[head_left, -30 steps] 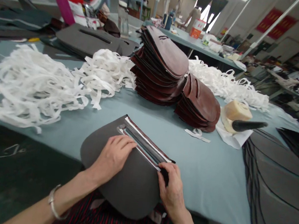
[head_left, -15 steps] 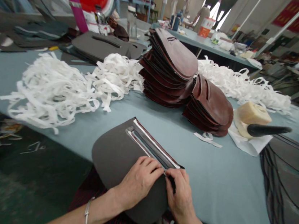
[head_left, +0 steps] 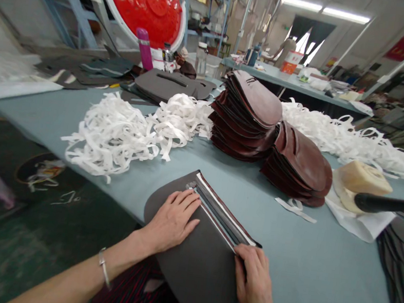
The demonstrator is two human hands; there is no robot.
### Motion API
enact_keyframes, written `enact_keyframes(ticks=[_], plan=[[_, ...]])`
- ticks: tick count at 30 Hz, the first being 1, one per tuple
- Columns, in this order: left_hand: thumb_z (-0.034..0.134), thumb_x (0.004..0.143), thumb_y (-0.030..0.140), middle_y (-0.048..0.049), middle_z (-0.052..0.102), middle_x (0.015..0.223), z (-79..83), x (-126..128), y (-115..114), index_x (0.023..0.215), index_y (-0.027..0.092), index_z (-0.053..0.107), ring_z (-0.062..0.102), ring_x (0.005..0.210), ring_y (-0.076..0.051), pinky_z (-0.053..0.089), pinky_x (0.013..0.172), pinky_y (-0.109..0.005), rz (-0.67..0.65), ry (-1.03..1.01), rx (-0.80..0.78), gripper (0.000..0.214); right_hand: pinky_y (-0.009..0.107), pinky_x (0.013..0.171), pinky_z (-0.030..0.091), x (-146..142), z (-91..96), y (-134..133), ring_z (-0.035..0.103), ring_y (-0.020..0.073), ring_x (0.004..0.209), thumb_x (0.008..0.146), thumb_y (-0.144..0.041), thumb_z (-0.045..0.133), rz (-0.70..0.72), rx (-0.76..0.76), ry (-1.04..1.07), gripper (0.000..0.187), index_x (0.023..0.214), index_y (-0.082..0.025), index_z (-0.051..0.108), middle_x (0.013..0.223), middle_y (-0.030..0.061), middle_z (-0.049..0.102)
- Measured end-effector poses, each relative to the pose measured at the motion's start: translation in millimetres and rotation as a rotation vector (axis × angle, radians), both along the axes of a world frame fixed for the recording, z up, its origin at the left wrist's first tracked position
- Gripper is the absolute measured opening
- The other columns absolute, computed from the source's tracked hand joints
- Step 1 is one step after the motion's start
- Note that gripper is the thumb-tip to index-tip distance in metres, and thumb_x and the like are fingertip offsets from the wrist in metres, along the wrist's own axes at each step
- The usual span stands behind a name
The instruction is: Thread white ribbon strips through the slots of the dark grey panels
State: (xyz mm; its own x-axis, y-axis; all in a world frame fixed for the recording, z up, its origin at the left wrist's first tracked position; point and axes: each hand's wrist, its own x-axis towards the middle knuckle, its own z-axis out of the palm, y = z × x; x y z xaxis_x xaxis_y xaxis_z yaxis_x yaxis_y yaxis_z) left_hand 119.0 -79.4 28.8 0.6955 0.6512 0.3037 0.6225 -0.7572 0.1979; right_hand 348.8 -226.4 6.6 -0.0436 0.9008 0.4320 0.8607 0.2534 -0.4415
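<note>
Head view: my open left hand [head_left: 171,221] lies flat on a rounded dark-grey padded panel [head_left: 195,278], seemingly pinning it steady at the near edge of the pale blue-grey table [head_left: 305,272]. My curled right hand [head_left: 253,288] sits at the panel's right edge; I cannot tell whether it grips. Stacked maroon leather panels [head_left: 247,113] lie far off.

Left hand [head_left: 171,224] flat on a dark grey panel [head_left: 196,283], right hand [head_left: 254,285] gripping its edge, 2 brown leather stacks [head_left: 245,117] farther up the table.
</note>
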Motion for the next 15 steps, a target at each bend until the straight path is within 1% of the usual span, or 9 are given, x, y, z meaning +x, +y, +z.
enact_keyframes(ticks=[2,4,5,7,9,11,13,15], plan=[[0.048,0.089,0.034,-0.0118,0.055,0.13,1.7,3.6,1.3,0.126,0.016,0.051,0.045,0.125,-0.026,0.033,0.105,-0.044,-0.021,0.021,-0.008,0.041,0.035,0.079,0.04,-1.9,1.4,0.0,0.052,0.0187,0.088,0.09,-0.008,0.046,-0.009,0.003,-0.029,0.019,0.103,-0.02,0.052,0.096,0.0047,0.062],[0.047,0.089,0.034,-0.0133,0.056,0.128,2.4,7.0,0.2,0.125,0.014,0.051,0.047,0.122,-0.026,0.034,0.104,-0.045,-0.011,0.035,-0.017,0.041,0.034,0.076,0.039,-3.6,3.5,0.3,0.052,0.0183,0.084,0.09,-0.009,0.045,-0.02,0.006,-0.064,0.018,0.1,-0.021,0.054,0.092,0.0039,0.062],[0.048,0.089,0.036,-0.0144,0.055,0.128,2.5,7.5,-1.1,0.125,0.013,0.05,0.047,0.122,-0.027,0.034,0.105,-0.045,0.002,0.034,-0.025,0.043,0.034,0.075,0.039,-3.8,4.6,0.7,0.053,0.0182,0.082,0.09,-0.009,0.045,-0.024,0.008,-0.081,0.018,0.099,-0.021,0.054,0.091,0.0036,0.062],[0.052,0.085,0.046,-0.0168,0.051,0.133,2.3,5.2,-4.8,0.128,0.012,0.047,0.044,0.126,-0.029,0.032,0.107,-0.047,0.003,0.025,-0.052,0.055,0.034,0.074,0.039,-2.2,6.1,1.4,0.053,0.0184,0.08,0.089,-0.01,0.045,-0.029,0.014,-0.109,0.018,0.098,-0.022,0.055,0.088,0.0032,0.062],[0.055,0.08,0.055,-0.0178,0.044,0.14,3.0,-0.2,-8.9,0.135,0.012,0.04,0.037,0.132,-0.03,0.028,0.109,-0.048,-0.029,0.025,-0.086,0.072,0.034,0.074,0.04,0.9,5.9,1.4,0.054,0.0187,0.079,0.088,-0.011,0.045,-0.036,0.039,-0.125,0.018,0.097,-0.022,0.056,0.086,0.0034,0.062],[0.058,0.076,0.057,-0.0172,0.036,0.146,6.2,-4.9,-12.1,0.139,0.015,0.034,0.031,0.135,-0.031,0.025,0.11,-0.05,-0.032,0.034,-0.11,0.08,0.034,0.071,0.042,0.9,2.2,0.5,0.056,0.0194,0.076,0.086,-0.013,0.047,-0.043,0.103,-0.138,0.018,0.097,-0.023,0.057,0.083,0.0037,0.063],[0.064,0.072,0.055,-0.0164,0.035,0.146,12.4,-4.8,-12.6,0.137,0.017,0.037,0.032,0.134,-0.033,0.027,0.108,-0.053,0.034,0.029,-0.112,0.08,0.033,0.063,0.042,-8.2,-6.5,-1.1,0.058,0.02,0.069,0.084,-0.016,0.05,-0.039,0.173,-0.152,0.016,0.096,-0.024,0.059,0.076,0.0033,0.063],[0.068,0.069,0.05,-0.0158,0.044,0.138,20.2,1.6,-9.5,0.13,0.018,0.045,0.04,0.126,-0.034,0.032,0.103,-0.053,0.129,0.01,-0.105,0.072,0.032,0.054,0.041,-29.1,-19.0,-2.2,0.058,0.0199,0.059,0.081,-0.017,0.054,-0.027,0.194,-0.144,0.016,0.094,-0.025,0.06,0.065,0.0014,0.061]])
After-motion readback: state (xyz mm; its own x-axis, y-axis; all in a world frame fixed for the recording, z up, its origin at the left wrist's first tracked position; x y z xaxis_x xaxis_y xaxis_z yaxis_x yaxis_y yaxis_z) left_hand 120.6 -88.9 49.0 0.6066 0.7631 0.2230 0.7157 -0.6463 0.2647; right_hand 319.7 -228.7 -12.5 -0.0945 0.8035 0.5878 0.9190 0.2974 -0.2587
